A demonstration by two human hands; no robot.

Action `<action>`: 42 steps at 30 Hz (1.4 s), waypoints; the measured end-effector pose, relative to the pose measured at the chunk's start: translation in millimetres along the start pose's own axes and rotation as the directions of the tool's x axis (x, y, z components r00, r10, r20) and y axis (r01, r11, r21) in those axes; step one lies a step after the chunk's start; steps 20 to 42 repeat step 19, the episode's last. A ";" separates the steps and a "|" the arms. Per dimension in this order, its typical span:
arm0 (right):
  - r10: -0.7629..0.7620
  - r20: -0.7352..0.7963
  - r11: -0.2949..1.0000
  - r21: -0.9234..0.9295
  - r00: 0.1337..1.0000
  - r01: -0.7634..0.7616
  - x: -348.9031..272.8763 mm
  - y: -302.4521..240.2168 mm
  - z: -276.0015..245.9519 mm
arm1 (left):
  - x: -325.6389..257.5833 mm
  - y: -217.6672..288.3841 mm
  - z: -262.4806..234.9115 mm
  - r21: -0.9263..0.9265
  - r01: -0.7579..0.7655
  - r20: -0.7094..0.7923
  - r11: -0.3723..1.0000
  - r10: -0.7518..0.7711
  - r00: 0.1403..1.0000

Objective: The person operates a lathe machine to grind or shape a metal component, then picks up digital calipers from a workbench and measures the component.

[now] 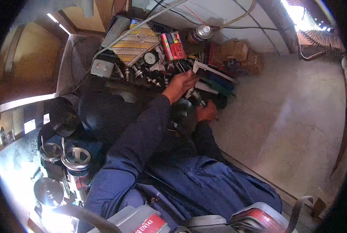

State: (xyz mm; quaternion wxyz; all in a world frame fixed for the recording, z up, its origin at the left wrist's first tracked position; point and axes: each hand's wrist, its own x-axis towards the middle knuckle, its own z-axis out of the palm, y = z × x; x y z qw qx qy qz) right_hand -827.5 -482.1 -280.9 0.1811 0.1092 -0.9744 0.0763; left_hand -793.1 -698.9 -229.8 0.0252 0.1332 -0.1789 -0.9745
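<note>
My left hand (180, 84) reaches forward in a dark blue sleeve and rests among small tools and metal parts on a cluttered dark tray (115, 83). Its fingers curl over something near a steel caliper (204, 69); what they hold is hidden. My right hand (206, 112) sits lower, closed around a dark round part (185, 112) in front of my lap. Several spark plugs (136, 72) lie left of the left hand.
A spray can (201, 33), a red box (173, 46), a striped yellow packet (136, 43) and brown cartons (241, 54) crowd the back. Metal cylinders and round machined parts (76, 157) stand at the left. Bare concrete floor (294, 116) spreads right; a fan grille (317, 31) sits top right.
</note>
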 end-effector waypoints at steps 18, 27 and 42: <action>-0.120 0.491 0.958 -0.172 0.863 0.230 86.4 8.6 -4.8 | -4.9 6.1 -5.9 0.053 -0.004 0.052 0.999 0.001 0.999; -0.062 0.477 0.966 -0.193 0.877 0.173 89.7 28.7 9.6 | -2.1 1.2 1.2 0.046 0.008 0.070 0.999 -0.012 0.997; -0.062 0.477 0.966 -0.193 0.877 0.173 89.7 28.7 9.6 | -2.1 1.2 1.2 0.046 0.008 0.070 0.999 -0.012 0.997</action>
